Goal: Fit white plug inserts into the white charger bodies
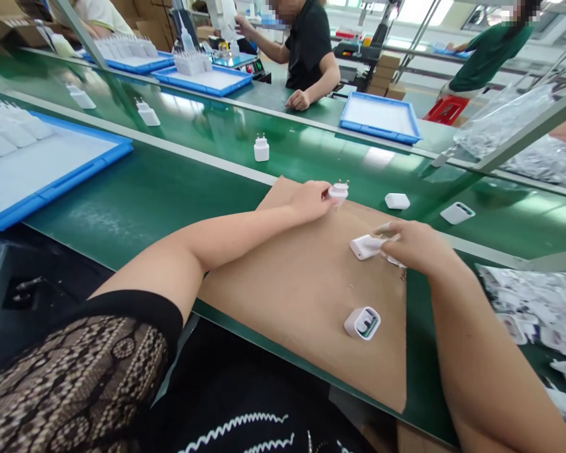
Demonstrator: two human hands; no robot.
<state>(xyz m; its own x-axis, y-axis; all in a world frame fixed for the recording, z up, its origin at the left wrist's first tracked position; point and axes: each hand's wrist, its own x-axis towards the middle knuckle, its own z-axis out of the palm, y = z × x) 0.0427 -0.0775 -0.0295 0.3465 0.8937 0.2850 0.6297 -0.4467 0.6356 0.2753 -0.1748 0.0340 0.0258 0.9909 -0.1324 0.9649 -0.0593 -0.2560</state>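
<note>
My left hand (314, 201) is closed on a white plug charger (338, 193), its two pins pointing up, over the far edge of a brown cardboard sheet (273, 270). My right hand (415, 245) is at the sheet's right side, its fingertips closed around the end of a white charger housing (361, 247). Whitish coverings or small pieces at those fingertips are blurred. Nearer to me, an open-ended charger housing (363, 323) lies on the cardboard, with green and metal parts showing inside.
On the green belt beyond are a standing plug charger (261, 148) and white housings (397, 201) (457, 213). A blue-rimmed tray (61, 182) of chargers sits left. White parts (538, 302) are heaped right. Across the belt, a co-worker (309, 56) rests a hand near another blue tray (381, 117).
</note>
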